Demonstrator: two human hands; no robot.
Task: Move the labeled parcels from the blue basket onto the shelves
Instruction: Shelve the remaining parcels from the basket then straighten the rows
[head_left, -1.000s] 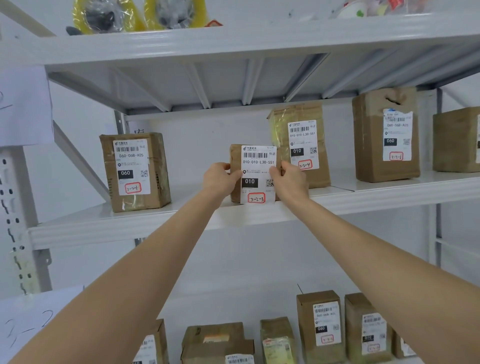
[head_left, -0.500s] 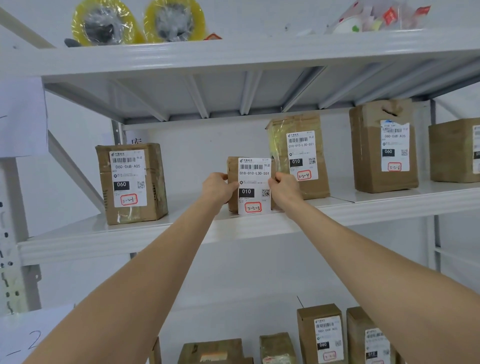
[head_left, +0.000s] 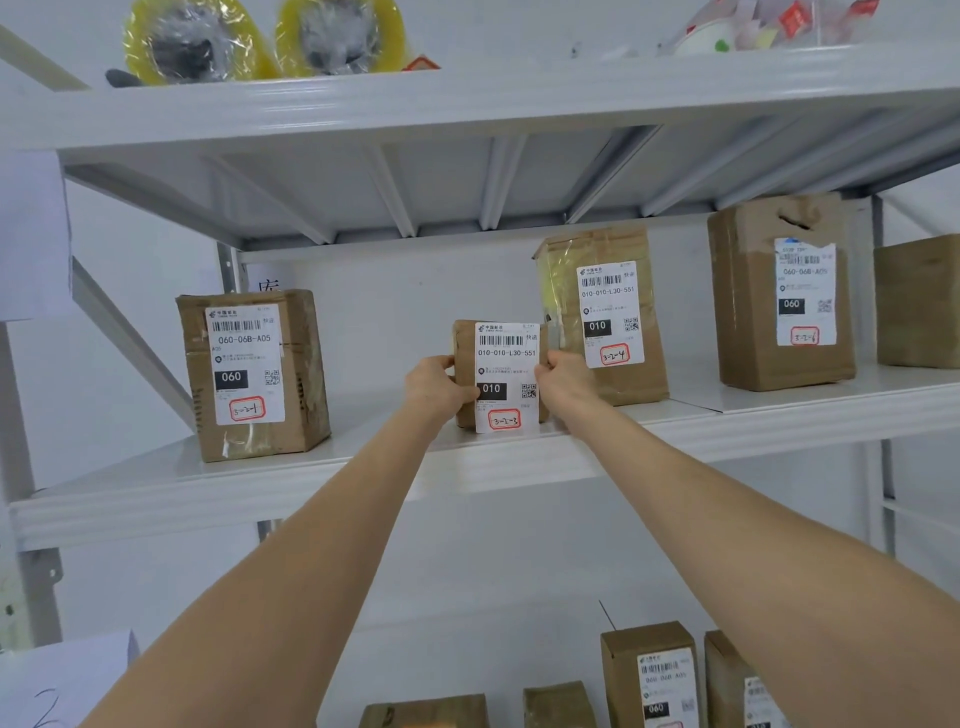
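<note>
Two bare forearms reach up to the middle shelf (head_left: 322, 470). The left grip (head_left: 436, 388) and right grip (head_left: 567, 383) each curl fingers round a side edge of the small parcel (head_left: 506, 364) marked 3-2-3, which stands upright near the shelf's front edge. The taller parcel (head_left: 610, 312) stands just behind, to its right.

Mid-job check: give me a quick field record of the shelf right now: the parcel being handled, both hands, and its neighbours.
handled item: small parcel marked 3-2-3, upright, label facing the camera
place: middle shelf, near the front edge
left hand: grips the parcel's left side
right hand: grips the parcel's right side
left neighbour: parcel 3-2-1, clearly apart
right neighbour: parcel 3-2-4, close behind the right hand; contact cannot be told
blue basket: not in view
</note>
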